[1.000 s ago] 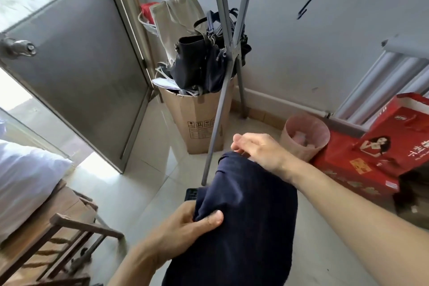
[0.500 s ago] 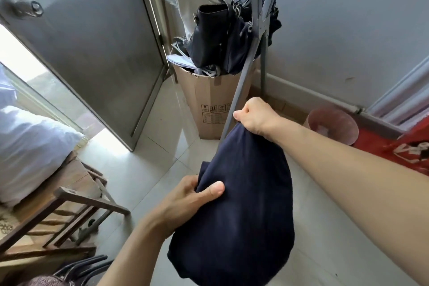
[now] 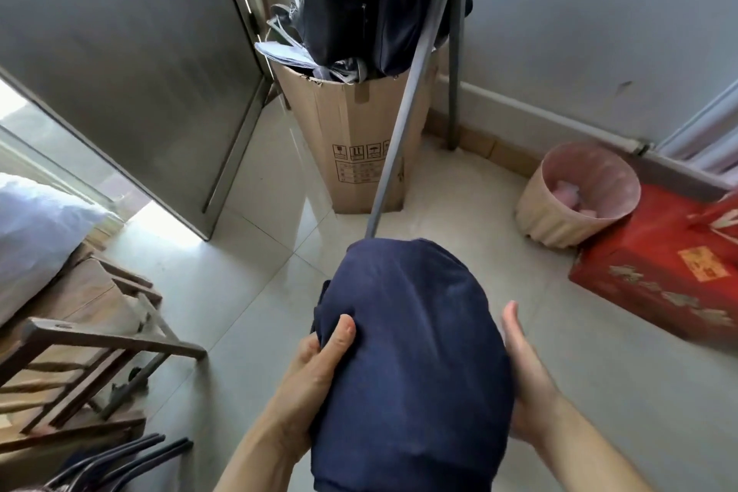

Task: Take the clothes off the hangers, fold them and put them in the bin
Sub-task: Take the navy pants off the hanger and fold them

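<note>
The folded navy garment [image 3: 411, 363] is gripped by the left hand [image 3: 315, 375] and steadied by the flat, spread right hand [image 3: 523, 379], short of the cardboard box [image 3: 351, 140]; binning likely follows.

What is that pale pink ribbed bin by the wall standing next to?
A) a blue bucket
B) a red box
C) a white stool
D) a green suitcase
B: the pink ribbed bin stands on the tiled floor right beside the red box, which lies to its right against the wall.
</note>
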Action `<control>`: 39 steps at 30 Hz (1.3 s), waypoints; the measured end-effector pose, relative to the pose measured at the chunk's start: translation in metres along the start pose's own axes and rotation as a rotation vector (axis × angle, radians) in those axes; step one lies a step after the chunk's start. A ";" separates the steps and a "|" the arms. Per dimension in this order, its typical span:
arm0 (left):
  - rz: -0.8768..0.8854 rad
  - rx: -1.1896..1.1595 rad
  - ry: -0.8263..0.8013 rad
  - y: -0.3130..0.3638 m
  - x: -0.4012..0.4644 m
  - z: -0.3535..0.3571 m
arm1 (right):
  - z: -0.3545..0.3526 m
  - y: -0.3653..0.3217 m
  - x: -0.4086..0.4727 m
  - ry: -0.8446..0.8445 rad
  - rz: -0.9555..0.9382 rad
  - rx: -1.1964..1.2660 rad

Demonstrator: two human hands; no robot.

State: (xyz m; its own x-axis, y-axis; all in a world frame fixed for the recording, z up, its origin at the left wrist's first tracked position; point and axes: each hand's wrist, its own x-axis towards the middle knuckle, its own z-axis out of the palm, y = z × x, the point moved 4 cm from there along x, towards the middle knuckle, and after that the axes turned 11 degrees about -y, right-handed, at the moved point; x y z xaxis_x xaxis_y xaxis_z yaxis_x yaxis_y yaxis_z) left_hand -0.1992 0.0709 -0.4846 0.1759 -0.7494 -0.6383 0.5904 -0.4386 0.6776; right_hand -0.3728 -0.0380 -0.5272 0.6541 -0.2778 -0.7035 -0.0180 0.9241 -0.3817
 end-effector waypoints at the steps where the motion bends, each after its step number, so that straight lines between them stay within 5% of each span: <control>1: -0.022 0.021 0.005 -0.008 0.009 -0.003 | 0.000 -0.001 0.003 -0.088 -0.044 0.077; 7: -0.054 0.087 0.070 -0.044 0.063 -0.022 | -0.024 0.005 0.041 0.014 -0.125 -0.268; 16: -0.013 0.302 0.277 -0.111 0.123 -0.087 | -0.076 0.060 0.113 0.112 -0.064 -0.162; 24: -0.079 0.417 0.027 -0.169 0.180 -0.119 | -0.134 0.102 0.182 0.150 0.016 -0.121; 31: -0.121 0.270 -0.113 -0.213 0.238 -0.119 | -0.191 0.104 0.218 0.191 -0.002 -0.109; 39: -0.004 0.393 -0.145 -0.254 0.291 -0.120 | -0.254 0.104 0.264 0.267 -0.093 -0.216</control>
State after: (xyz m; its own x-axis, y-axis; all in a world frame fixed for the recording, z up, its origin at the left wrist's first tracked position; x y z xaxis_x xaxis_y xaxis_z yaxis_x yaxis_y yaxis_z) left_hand -0.2036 0.0237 -0.8862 0.0444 -0.7969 -0.6025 0.2408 -0.5767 0.7806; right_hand -0.3942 -0.0818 -0.9050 0.4404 -0.4431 -0.7808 -0.1460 0.8228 -0.5492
